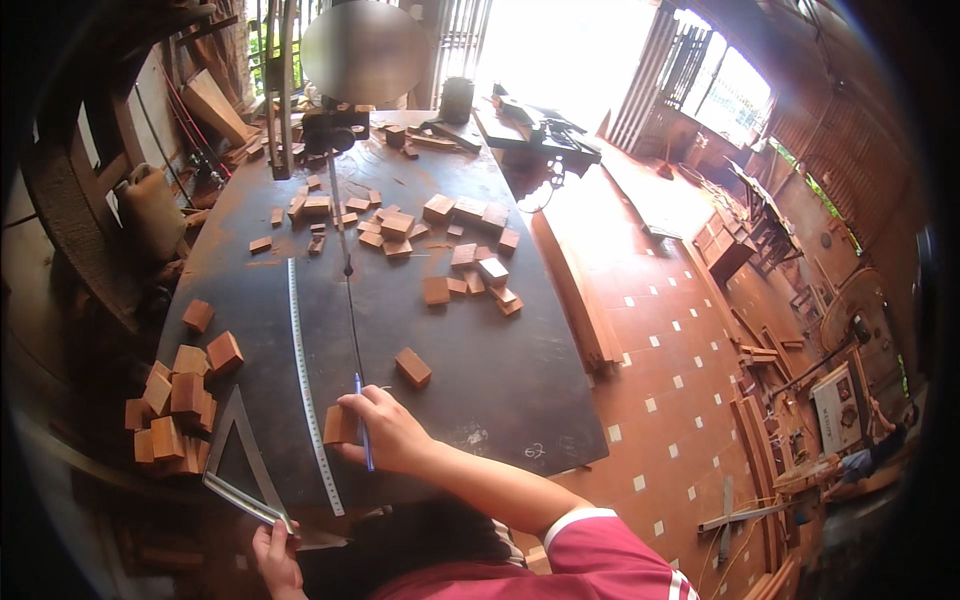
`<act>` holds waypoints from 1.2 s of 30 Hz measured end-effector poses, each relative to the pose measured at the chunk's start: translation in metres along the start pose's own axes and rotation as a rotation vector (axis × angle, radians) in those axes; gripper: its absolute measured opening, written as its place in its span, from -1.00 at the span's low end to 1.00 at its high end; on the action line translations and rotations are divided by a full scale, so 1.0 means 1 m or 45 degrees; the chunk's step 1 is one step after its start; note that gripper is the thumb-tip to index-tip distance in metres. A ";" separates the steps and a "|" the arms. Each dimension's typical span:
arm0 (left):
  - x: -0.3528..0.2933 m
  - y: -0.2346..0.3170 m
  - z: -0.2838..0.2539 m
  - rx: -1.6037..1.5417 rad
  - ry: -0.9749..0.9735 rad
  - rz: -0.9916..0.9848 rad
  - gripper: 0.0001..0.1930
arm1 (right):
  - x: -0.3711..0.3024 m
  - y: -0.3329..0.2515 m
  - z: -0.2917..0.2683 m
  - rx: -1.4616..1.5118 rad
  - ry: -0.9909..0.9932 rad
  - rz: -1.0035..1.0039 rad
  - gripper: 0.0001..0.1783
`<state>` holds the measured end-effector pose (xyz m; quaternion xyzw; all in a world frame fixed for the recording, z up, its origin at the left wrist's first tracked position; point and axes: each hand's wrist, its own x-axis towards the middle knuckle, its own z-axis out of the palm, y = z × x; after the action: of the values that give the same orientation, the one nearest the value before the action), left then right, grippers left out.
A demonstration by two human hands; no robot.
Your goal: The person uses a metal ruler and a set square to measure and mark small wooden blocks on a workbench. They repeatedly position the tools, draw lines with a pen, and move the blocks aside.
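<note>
My right hand [393, 432] is closed over the near middle of the dark table, gripping a wooden block [341, 425] and a blue pen [364, 440] together. At the table's near left edge, my left hand [277, 557] is closed on the end of a metal set square [243, 455], a triangular frame with a thick silver base. Between the hands a long white ruler strip [303, 350] lies along the tabletop. One loose wooden block [412, 367] rests just beyond my right hand. Left of the set square, several reddish blocks [187, 393] are stacked in a pile.
Many cut blocks [397, 225] lie scattered across the far half of the table [480, 380]. An upright machine post with a blade [284, 90] stands at the far end. Long timber [577, 290] leans along the right side. Another person [865, 462] is at the far right.
</note>
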<state>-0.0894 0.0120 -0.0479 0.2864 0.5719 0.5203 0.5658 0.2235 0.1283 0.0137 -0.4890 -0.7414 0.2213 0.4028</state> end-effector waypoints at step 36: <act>-0.067 0.061 0.099 1.273 -0.482 0.757 -0.79 | 0.002 -0.002 0.000 0.114 0.090 0.017 -0.20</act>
<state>0.0009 -0.0043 0.0492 0.7521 0.5318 0.2648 0.2852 0.2224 0.1291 0.0160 -0.4832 -0.7127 0.2394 0.4487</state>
